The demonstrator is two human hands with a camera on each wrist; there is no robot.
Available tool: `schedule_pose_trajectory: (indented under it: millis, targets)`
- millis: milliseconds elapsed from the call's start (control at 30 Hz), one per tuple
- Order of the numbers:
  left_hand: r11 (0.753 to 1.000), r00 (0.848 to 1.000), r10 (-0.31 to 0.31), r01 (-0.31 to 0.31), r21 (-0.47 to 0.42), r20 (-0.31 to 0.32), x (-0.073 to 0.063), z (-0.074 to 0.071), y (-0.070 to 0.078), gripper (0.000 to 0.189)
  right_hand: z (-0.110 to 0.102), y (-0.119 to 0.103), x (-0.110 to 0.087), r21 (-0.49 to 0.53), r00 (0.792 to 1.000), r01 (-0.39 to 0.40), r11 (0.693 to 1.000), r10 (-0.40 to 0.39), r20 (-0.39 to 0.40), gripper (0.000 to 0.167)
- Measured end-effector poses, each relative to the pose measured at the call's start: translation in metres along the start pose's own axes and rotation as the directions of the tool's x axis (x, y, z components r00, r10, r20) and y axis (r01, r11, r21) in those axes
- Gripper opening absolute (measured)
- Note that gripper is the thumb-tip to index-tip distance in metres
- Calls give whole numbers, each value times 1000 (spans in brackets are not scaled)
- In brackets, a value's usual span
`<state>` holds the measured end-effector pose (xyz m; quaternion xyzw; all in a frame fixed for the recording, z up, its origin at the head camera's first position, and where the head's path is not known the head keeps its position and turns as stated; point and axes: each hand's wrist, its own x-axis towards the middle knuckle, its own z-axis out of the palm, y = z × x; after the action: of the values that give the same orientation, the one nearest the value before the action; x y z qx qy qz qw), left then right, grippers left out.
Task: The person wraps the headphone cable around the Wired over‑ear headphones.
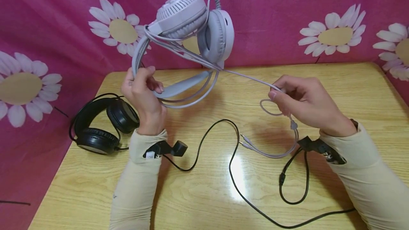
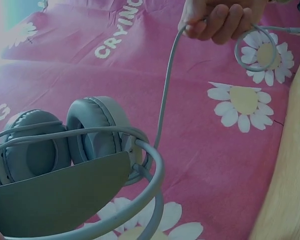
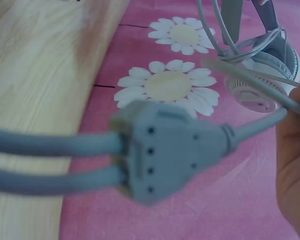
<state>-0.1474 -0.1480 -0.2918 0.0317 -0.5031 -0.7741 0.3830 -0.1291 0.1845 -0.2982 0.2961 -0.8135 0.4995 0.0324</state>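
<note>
My left hand (image 1: 143, 98) grips the headband of a white headset (image 1: 182, 11) and holds it up above the table, ear cups uppermost and a short microphone sticking out at the top. Several strands of its cable (image 1: 246, 76) loop across the headset, close to the ear cups. Between thumb and fingers, my right hand (image 1: 306, 102) pinches that cable, which runs fairly straight from the headset. Below the right hand hang a small cable loop and a grey Y-shaped splitter (image 3: 169, 150). Two plugs (image 1: 245, 141) at the cable's split ends are over the table.
A black headset (image 1: 97, 139) lies on the wooden table (image 1: 198, 201) at the left. Its black cable (image 1: 230, 166) appears to wind across the middle towards the right forearm. Behind the table hangs a pink cloth (image 1: 268, 20) with white flowers. Each wrist wears a small black camera mount.
</note>
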Motion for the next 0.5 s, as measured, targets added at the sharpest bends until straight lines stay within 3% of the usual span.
schedule_pose_trajectory:
  millis: [333, 500]
  targets:
    - [999, 999, 32, -32, 4, 2, 3, -3, -2, 19, -6, -3, -5, 181, 996, 32, 983, -16, -91, 16]
    - [999, 999, 33, -33, 8, 0, 4, -4, -4, 19, -8, -6, -7, 314, 990, 68, 947, -25, -140, 16]
